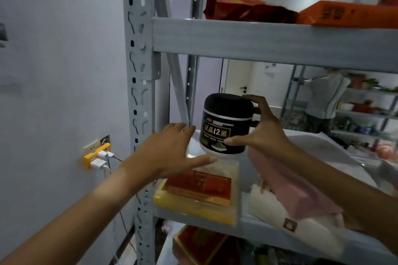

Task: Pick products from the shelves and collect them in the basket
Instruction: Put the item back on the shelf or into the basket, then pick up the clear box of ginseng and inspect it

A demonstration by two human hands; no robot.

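Note:
A black jar (226, 122) with a black lid and a gold-lettered label stands on the middle shelf (269, 230), on top of a clear box holding a yellow and red pack (200, 196). My right hand (262, 127) wraps the jar's right side, with the thumb on the lower label and the fingers curved over the lid's edge. My left hand (170, 150) reaches in from the left with straight, spread fingers, just left of the jar and above the clear box, holding nothing. No basket is in view.
Pink and white soft packs (297, 198) lie right of the jar. The upper shelf holds a red bag (241, 6) and an orange box (344, 14). A grey upright post (140, 92) stands at left. A person (327, 97) stands at far shelves behind.

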